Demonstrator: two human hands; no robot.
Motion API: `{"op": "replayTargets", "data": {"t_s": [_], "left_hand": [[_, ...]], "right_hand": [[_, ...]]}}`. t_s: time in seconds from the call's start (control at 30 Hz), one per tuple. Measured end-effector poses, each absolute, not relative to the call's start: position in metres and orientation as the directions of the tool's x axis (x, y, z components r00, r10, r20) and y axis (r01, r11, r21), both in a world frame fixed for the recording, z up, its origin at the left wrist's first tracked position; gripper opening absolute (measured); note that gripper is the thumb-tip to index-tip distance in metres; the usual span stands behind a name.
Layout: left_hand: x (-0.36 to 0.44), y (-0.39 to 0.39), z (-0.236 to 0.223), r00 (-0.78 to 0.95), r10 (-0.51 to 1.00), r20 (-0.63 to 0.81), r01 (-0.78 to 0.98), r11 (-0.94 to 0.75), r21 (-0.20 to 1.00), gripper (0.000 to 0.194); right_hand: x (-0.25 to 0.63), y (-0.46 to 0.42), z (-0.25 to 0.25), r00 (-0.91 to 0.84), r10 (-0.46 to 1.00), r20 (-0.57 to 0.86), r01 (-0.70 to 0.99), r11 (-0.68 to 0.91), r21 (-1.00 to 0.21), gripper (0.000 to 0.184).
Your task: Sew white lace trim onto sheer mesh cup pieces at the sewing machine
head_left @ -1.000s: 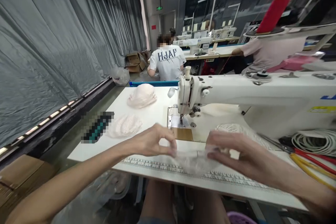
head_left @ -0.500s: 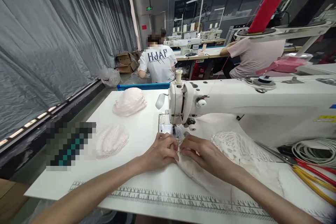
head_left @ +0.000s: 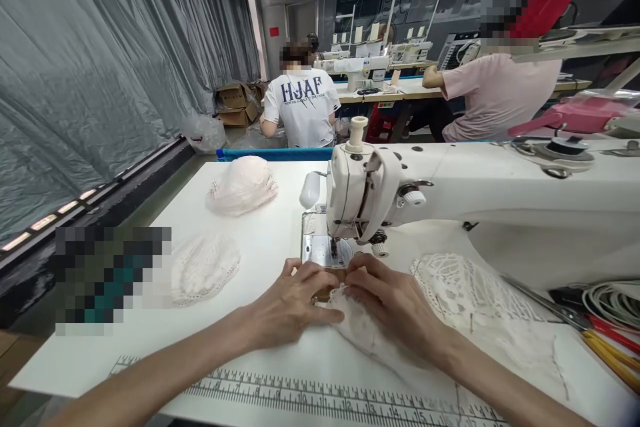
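Note:
A white lace-edged fabric piece [head_left: 363, 330] lies in front of the white sewing machine [head_left: 370, 193], close to its presser foot [head_left: 335, 248]. My right hand [head_left: 400, 303] pinches the fabric near its lace edge; its fingertips are partly hidden. My left hand [head_left: 295, 297] rests to the left, thumb and index finger apart, with the thumb tip touching the fabric's edge. Between the hands, just before the metal needle plate [head_left: 315, 250], a brown strip [head_left: 323, 295] shows on the machine bed. The fabric trails right beneath my right forearm.
Two pale lace cups, one domed [head_left: 243, 185] and one flatter [head_left: 205, 268], lie on the table's left. Lace fabric [head_left: 465, 290], scissors [head_left: 550, 303] and yellow-handled tools [head_left: 613, 350] lie right. A printed ruler [head_left: 300, 395] runs along the front edge. Co-workers sit beyond.
Both hands have shifted slightly toward me from the presser foot, with the fabric edge. My left thumb and index finger have spread apart. The camera view has tilted and moved closer.

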State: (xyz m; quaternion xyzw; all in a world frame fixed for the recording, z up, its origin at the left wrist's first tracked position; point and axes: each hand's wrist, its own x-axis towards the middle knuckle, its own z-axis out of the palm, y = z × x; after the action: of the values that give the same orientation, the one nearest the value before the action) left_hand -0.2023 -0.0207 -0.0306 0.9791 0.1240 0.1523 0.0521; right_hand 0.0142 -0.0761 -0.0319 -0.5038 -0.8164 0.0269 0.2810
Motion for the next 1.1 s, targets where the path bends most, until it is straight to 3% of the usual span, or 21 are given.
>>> {"op": "replayTargets", "data": {"t_s": [0.17,0.3,0.63,0.97,1.1], "left_hand": [[-0.205,-0.024,-0.035,0.914,0.205,0.349,0.22,-0.976,-0.003,0.039],[-0.205,-0.026,-0.033,0.913,0.175,0.367,0.207,-0.977,-0.049,0.033],[-0.206,-0.027,-0.035,0.902,0.13,0.411,0.218,-0.96,-0.177,0.033],[-0.207,-0.027,-0.031,0.917,0.169,0.361,0.219,-0.97,-0.104,0.042],[-0.206,-0.026,-0.032,0.924,0.193,0.33,0.227,-0.971,-0.068,0.043]], "right_hand": [[0.018,-0.084,-0.036,-0.409,0.732,0.545,0.843,0.532,-0.082,0.023],[0.018,-0.087,-0.037,-0.469,0.694,0.547,0.818,0.575,-0.028,0.023],[0.013,-0.088,-0.036,-0.49,0.717,0.496,0.796,0.6,-0.081,0.029],[0.013,-0.092,-0.034,-0.472,0.755,0.456,0.823,0.563,-0.081,0.027],[0.012,-0.09,-0.028,-0.405,0.819,0.407,0.811,0.527,-0.254,0.021]]}}
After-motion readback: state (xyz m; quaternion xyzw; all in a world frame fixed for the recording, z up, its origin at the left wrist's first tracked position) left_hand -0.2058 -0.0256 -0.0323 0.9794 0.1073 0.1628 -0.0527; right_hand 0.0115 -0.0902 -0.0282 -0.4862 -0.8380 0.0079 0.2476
